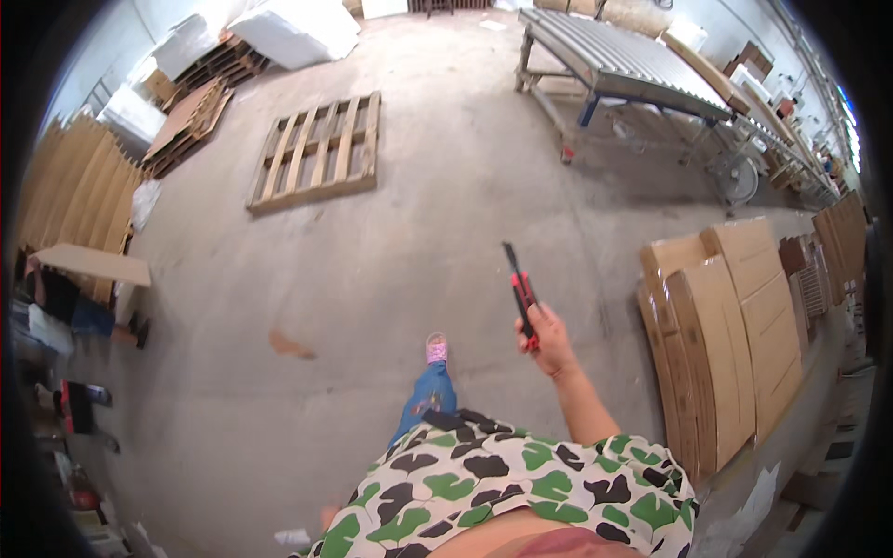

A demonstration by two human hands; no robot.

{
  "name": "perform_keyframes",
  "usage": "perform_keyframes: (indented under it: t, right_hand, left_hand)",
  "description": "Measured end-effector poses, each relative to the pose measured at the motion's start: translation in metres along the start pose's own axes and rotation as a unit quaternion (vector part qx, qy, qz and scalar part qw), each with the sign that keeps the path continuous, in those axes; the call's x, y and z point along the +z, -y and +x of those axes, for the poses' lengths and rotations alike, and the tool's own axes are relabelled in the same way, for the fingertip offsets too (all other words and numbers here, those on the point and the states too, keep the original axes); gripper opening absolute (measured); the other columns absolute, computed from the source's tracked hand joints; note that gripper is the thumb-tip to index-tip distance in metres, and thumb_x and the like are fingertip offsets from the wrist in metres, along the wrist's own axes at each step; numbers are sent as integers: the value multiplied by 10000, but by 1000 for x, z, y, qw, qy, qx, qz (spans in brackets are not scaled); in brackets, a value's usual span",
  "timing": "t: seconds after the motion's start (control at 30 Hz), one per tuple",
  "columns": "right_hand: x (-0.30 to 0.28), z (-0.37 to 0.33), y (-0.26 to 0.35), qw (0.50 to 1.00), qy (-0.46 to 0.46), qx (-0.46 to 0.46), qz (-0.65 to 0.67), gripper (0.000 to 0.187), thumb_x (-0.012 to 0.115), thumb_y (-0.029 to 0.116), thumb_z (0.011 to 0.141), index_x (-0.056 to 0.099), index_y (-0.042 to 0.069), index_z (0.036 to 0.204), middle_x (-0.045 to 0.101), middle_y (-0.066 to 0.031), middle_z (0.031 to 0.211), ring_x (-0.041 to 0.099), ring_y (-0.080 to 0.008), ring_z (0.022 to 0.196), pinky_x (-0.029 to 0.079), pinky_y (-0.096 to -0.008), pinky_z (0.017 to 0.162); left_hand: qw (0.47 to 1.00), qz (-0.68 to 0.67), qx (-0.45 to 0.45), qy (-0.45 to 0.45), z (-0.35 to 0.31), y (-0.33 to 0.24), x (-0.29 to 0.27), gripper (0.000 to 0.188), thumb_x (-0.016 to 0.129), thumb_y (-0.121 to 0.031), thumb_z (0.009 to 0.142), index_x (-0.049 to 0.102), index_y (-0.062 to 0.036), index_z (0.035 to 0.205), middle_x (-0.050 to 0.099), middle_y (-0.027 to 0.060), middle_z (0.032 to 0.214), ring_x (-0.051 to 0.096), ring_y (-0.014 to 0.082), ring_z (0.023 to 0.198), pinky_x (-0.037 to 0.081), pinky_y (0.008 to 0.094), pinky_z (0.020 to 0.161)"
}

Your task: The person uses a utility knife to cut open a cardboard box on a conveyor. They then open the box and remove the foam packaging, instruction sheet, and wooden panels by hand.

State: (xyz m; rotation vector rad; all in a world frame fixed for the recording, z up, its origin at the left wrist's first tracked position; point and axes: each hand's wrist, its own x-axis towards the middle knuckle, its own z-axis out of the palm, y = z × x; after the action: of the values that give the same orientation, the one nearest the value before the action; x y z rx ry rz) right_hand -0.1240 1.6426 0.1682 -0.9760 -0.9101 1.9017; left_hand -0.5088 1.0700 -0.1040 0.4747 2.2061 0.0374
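Note:
My right hand point(551, 342) is closed around the handle of a red and black utility knife point(521, 296). Its dark blade is extended and points up and away from me. The knife is held in the air over the concrete floor, touching nothing else. Of my left hand point(328, 517) only a small blurred patch of skin shows beside my patterned shirt, low in the picture. Its fingers are hidden. One foot in a pink sandal point(436, 348) is stepped forward below me.
A wooden pallet point(314, 194) lies ahead to the left. Far right stands a roller conveyor point(633, 58); nearer right, wrapped flat cartons point(707, 353). A brown scrap point(291, 345) lies on the floor. At left, a person point(91, 316) is partly behind a cardboard sheet point(93, 263).

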Motion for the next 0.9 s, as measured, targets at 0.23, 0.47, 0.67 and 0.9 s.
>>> perform_keyframes:
  t: [0.23,0.47,0.67,0.9]
  right_hand:
    - [2,183,27,983,-78,114,120,291,611,387,946,543,116,1029,616,-37,788,553,-113,527,430,-270,452]
    - [-37,326,119,975,-156,4,159,275,596,308,960,513,83,1095,645,-82,896,645,-182,691,524,-321,560]
    - [-70,503,153,986,-134,76,64,202,550,174,962,478,65,1117,634,-132,929,668,-259,761,580,-410,645]
    - [22,769,210,988,31,138,-69,210,540,184,950,452,72,1104,614,-97,922,652,-194,711,560,-344,598]
  left_hand:
    - [990,84,98,62,191,-273,-55,450,580,-373,869,655,-19,1136,663,276,1040,644,408,1000,494,480,873]
    - [941,-23,332,-65,365,-727,-285,443,627,-330,886,638,39,1131,680,231,1054,657,332,998,506,400,869]
    - [876,-65,466,-105,413,-977,-391,411,645,-301,896,634,28,1142,692,184,1045,665,277,951,514,363,838]
    - [949,62,275,144,525,-956,-371,447,642,-330,873,636,13,1159,689,208,1052,654,290,1005,507,414,858]
